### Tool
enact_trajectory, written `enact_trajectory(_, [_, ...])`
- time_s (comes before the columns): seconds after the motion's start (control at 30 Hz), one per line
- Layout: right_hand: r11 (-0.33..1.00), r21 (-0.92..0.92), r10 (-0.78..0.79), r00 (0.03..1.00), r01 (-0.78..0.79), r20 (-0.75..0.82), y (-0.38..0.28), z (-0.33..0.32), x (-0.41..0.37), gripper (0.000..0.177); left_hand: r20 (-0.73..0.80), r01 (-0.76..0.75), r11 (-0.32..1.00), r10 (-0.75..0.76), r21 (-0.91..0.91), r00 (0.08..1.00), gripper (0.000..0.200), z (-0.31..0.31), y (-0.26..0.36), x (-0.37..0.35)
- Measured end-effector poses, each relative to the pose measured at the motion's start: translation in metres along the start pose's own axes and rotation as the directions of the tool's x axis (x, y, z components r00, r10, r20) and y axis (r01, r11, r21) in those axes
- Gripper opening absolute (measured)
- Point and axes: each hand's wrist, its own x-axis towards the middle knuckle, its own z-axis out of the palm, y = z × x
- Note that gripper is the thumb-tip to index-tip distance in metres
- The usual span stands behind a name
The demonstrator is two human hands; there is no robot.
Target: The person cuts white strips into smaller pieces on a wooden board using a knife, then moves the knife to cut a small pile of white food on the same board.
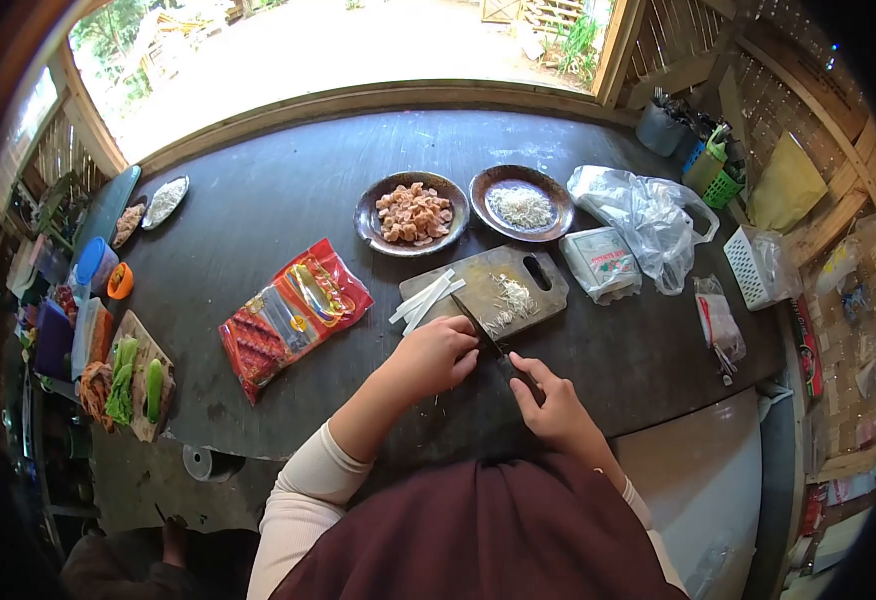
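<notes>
Head view: your right hand (555, 402) is closed around the knife (499, 349) at frame centre, blade angled up-left over the lower edge of the cutting board (476, 268). Your left hand (441, 352) sits curled beside the blade, by the white strips (422, 302) at the board's left end; can't tell if it's gripping any. White shreds (514, 302) lie right of the blade.

Table (258, 205), on my feed: middle, chopping board (480, 272); behind, two plates (365, 224); left, packet (296, 318); near left corner, second board (143, 340); right edge, basket (750, 265).
</notes>
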Motion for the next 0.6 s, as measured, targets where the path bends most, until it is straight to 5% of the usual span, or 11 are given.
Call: enact_trajectory(0.6, [1.0,-0.005,0.003,1.0,-0.003,-0.003,0.002,-0.003,0.002,0.037,0.012,0.026,0.998,-0.026,0.061,1.0,0.023,-0.001,0.007,-0.003])
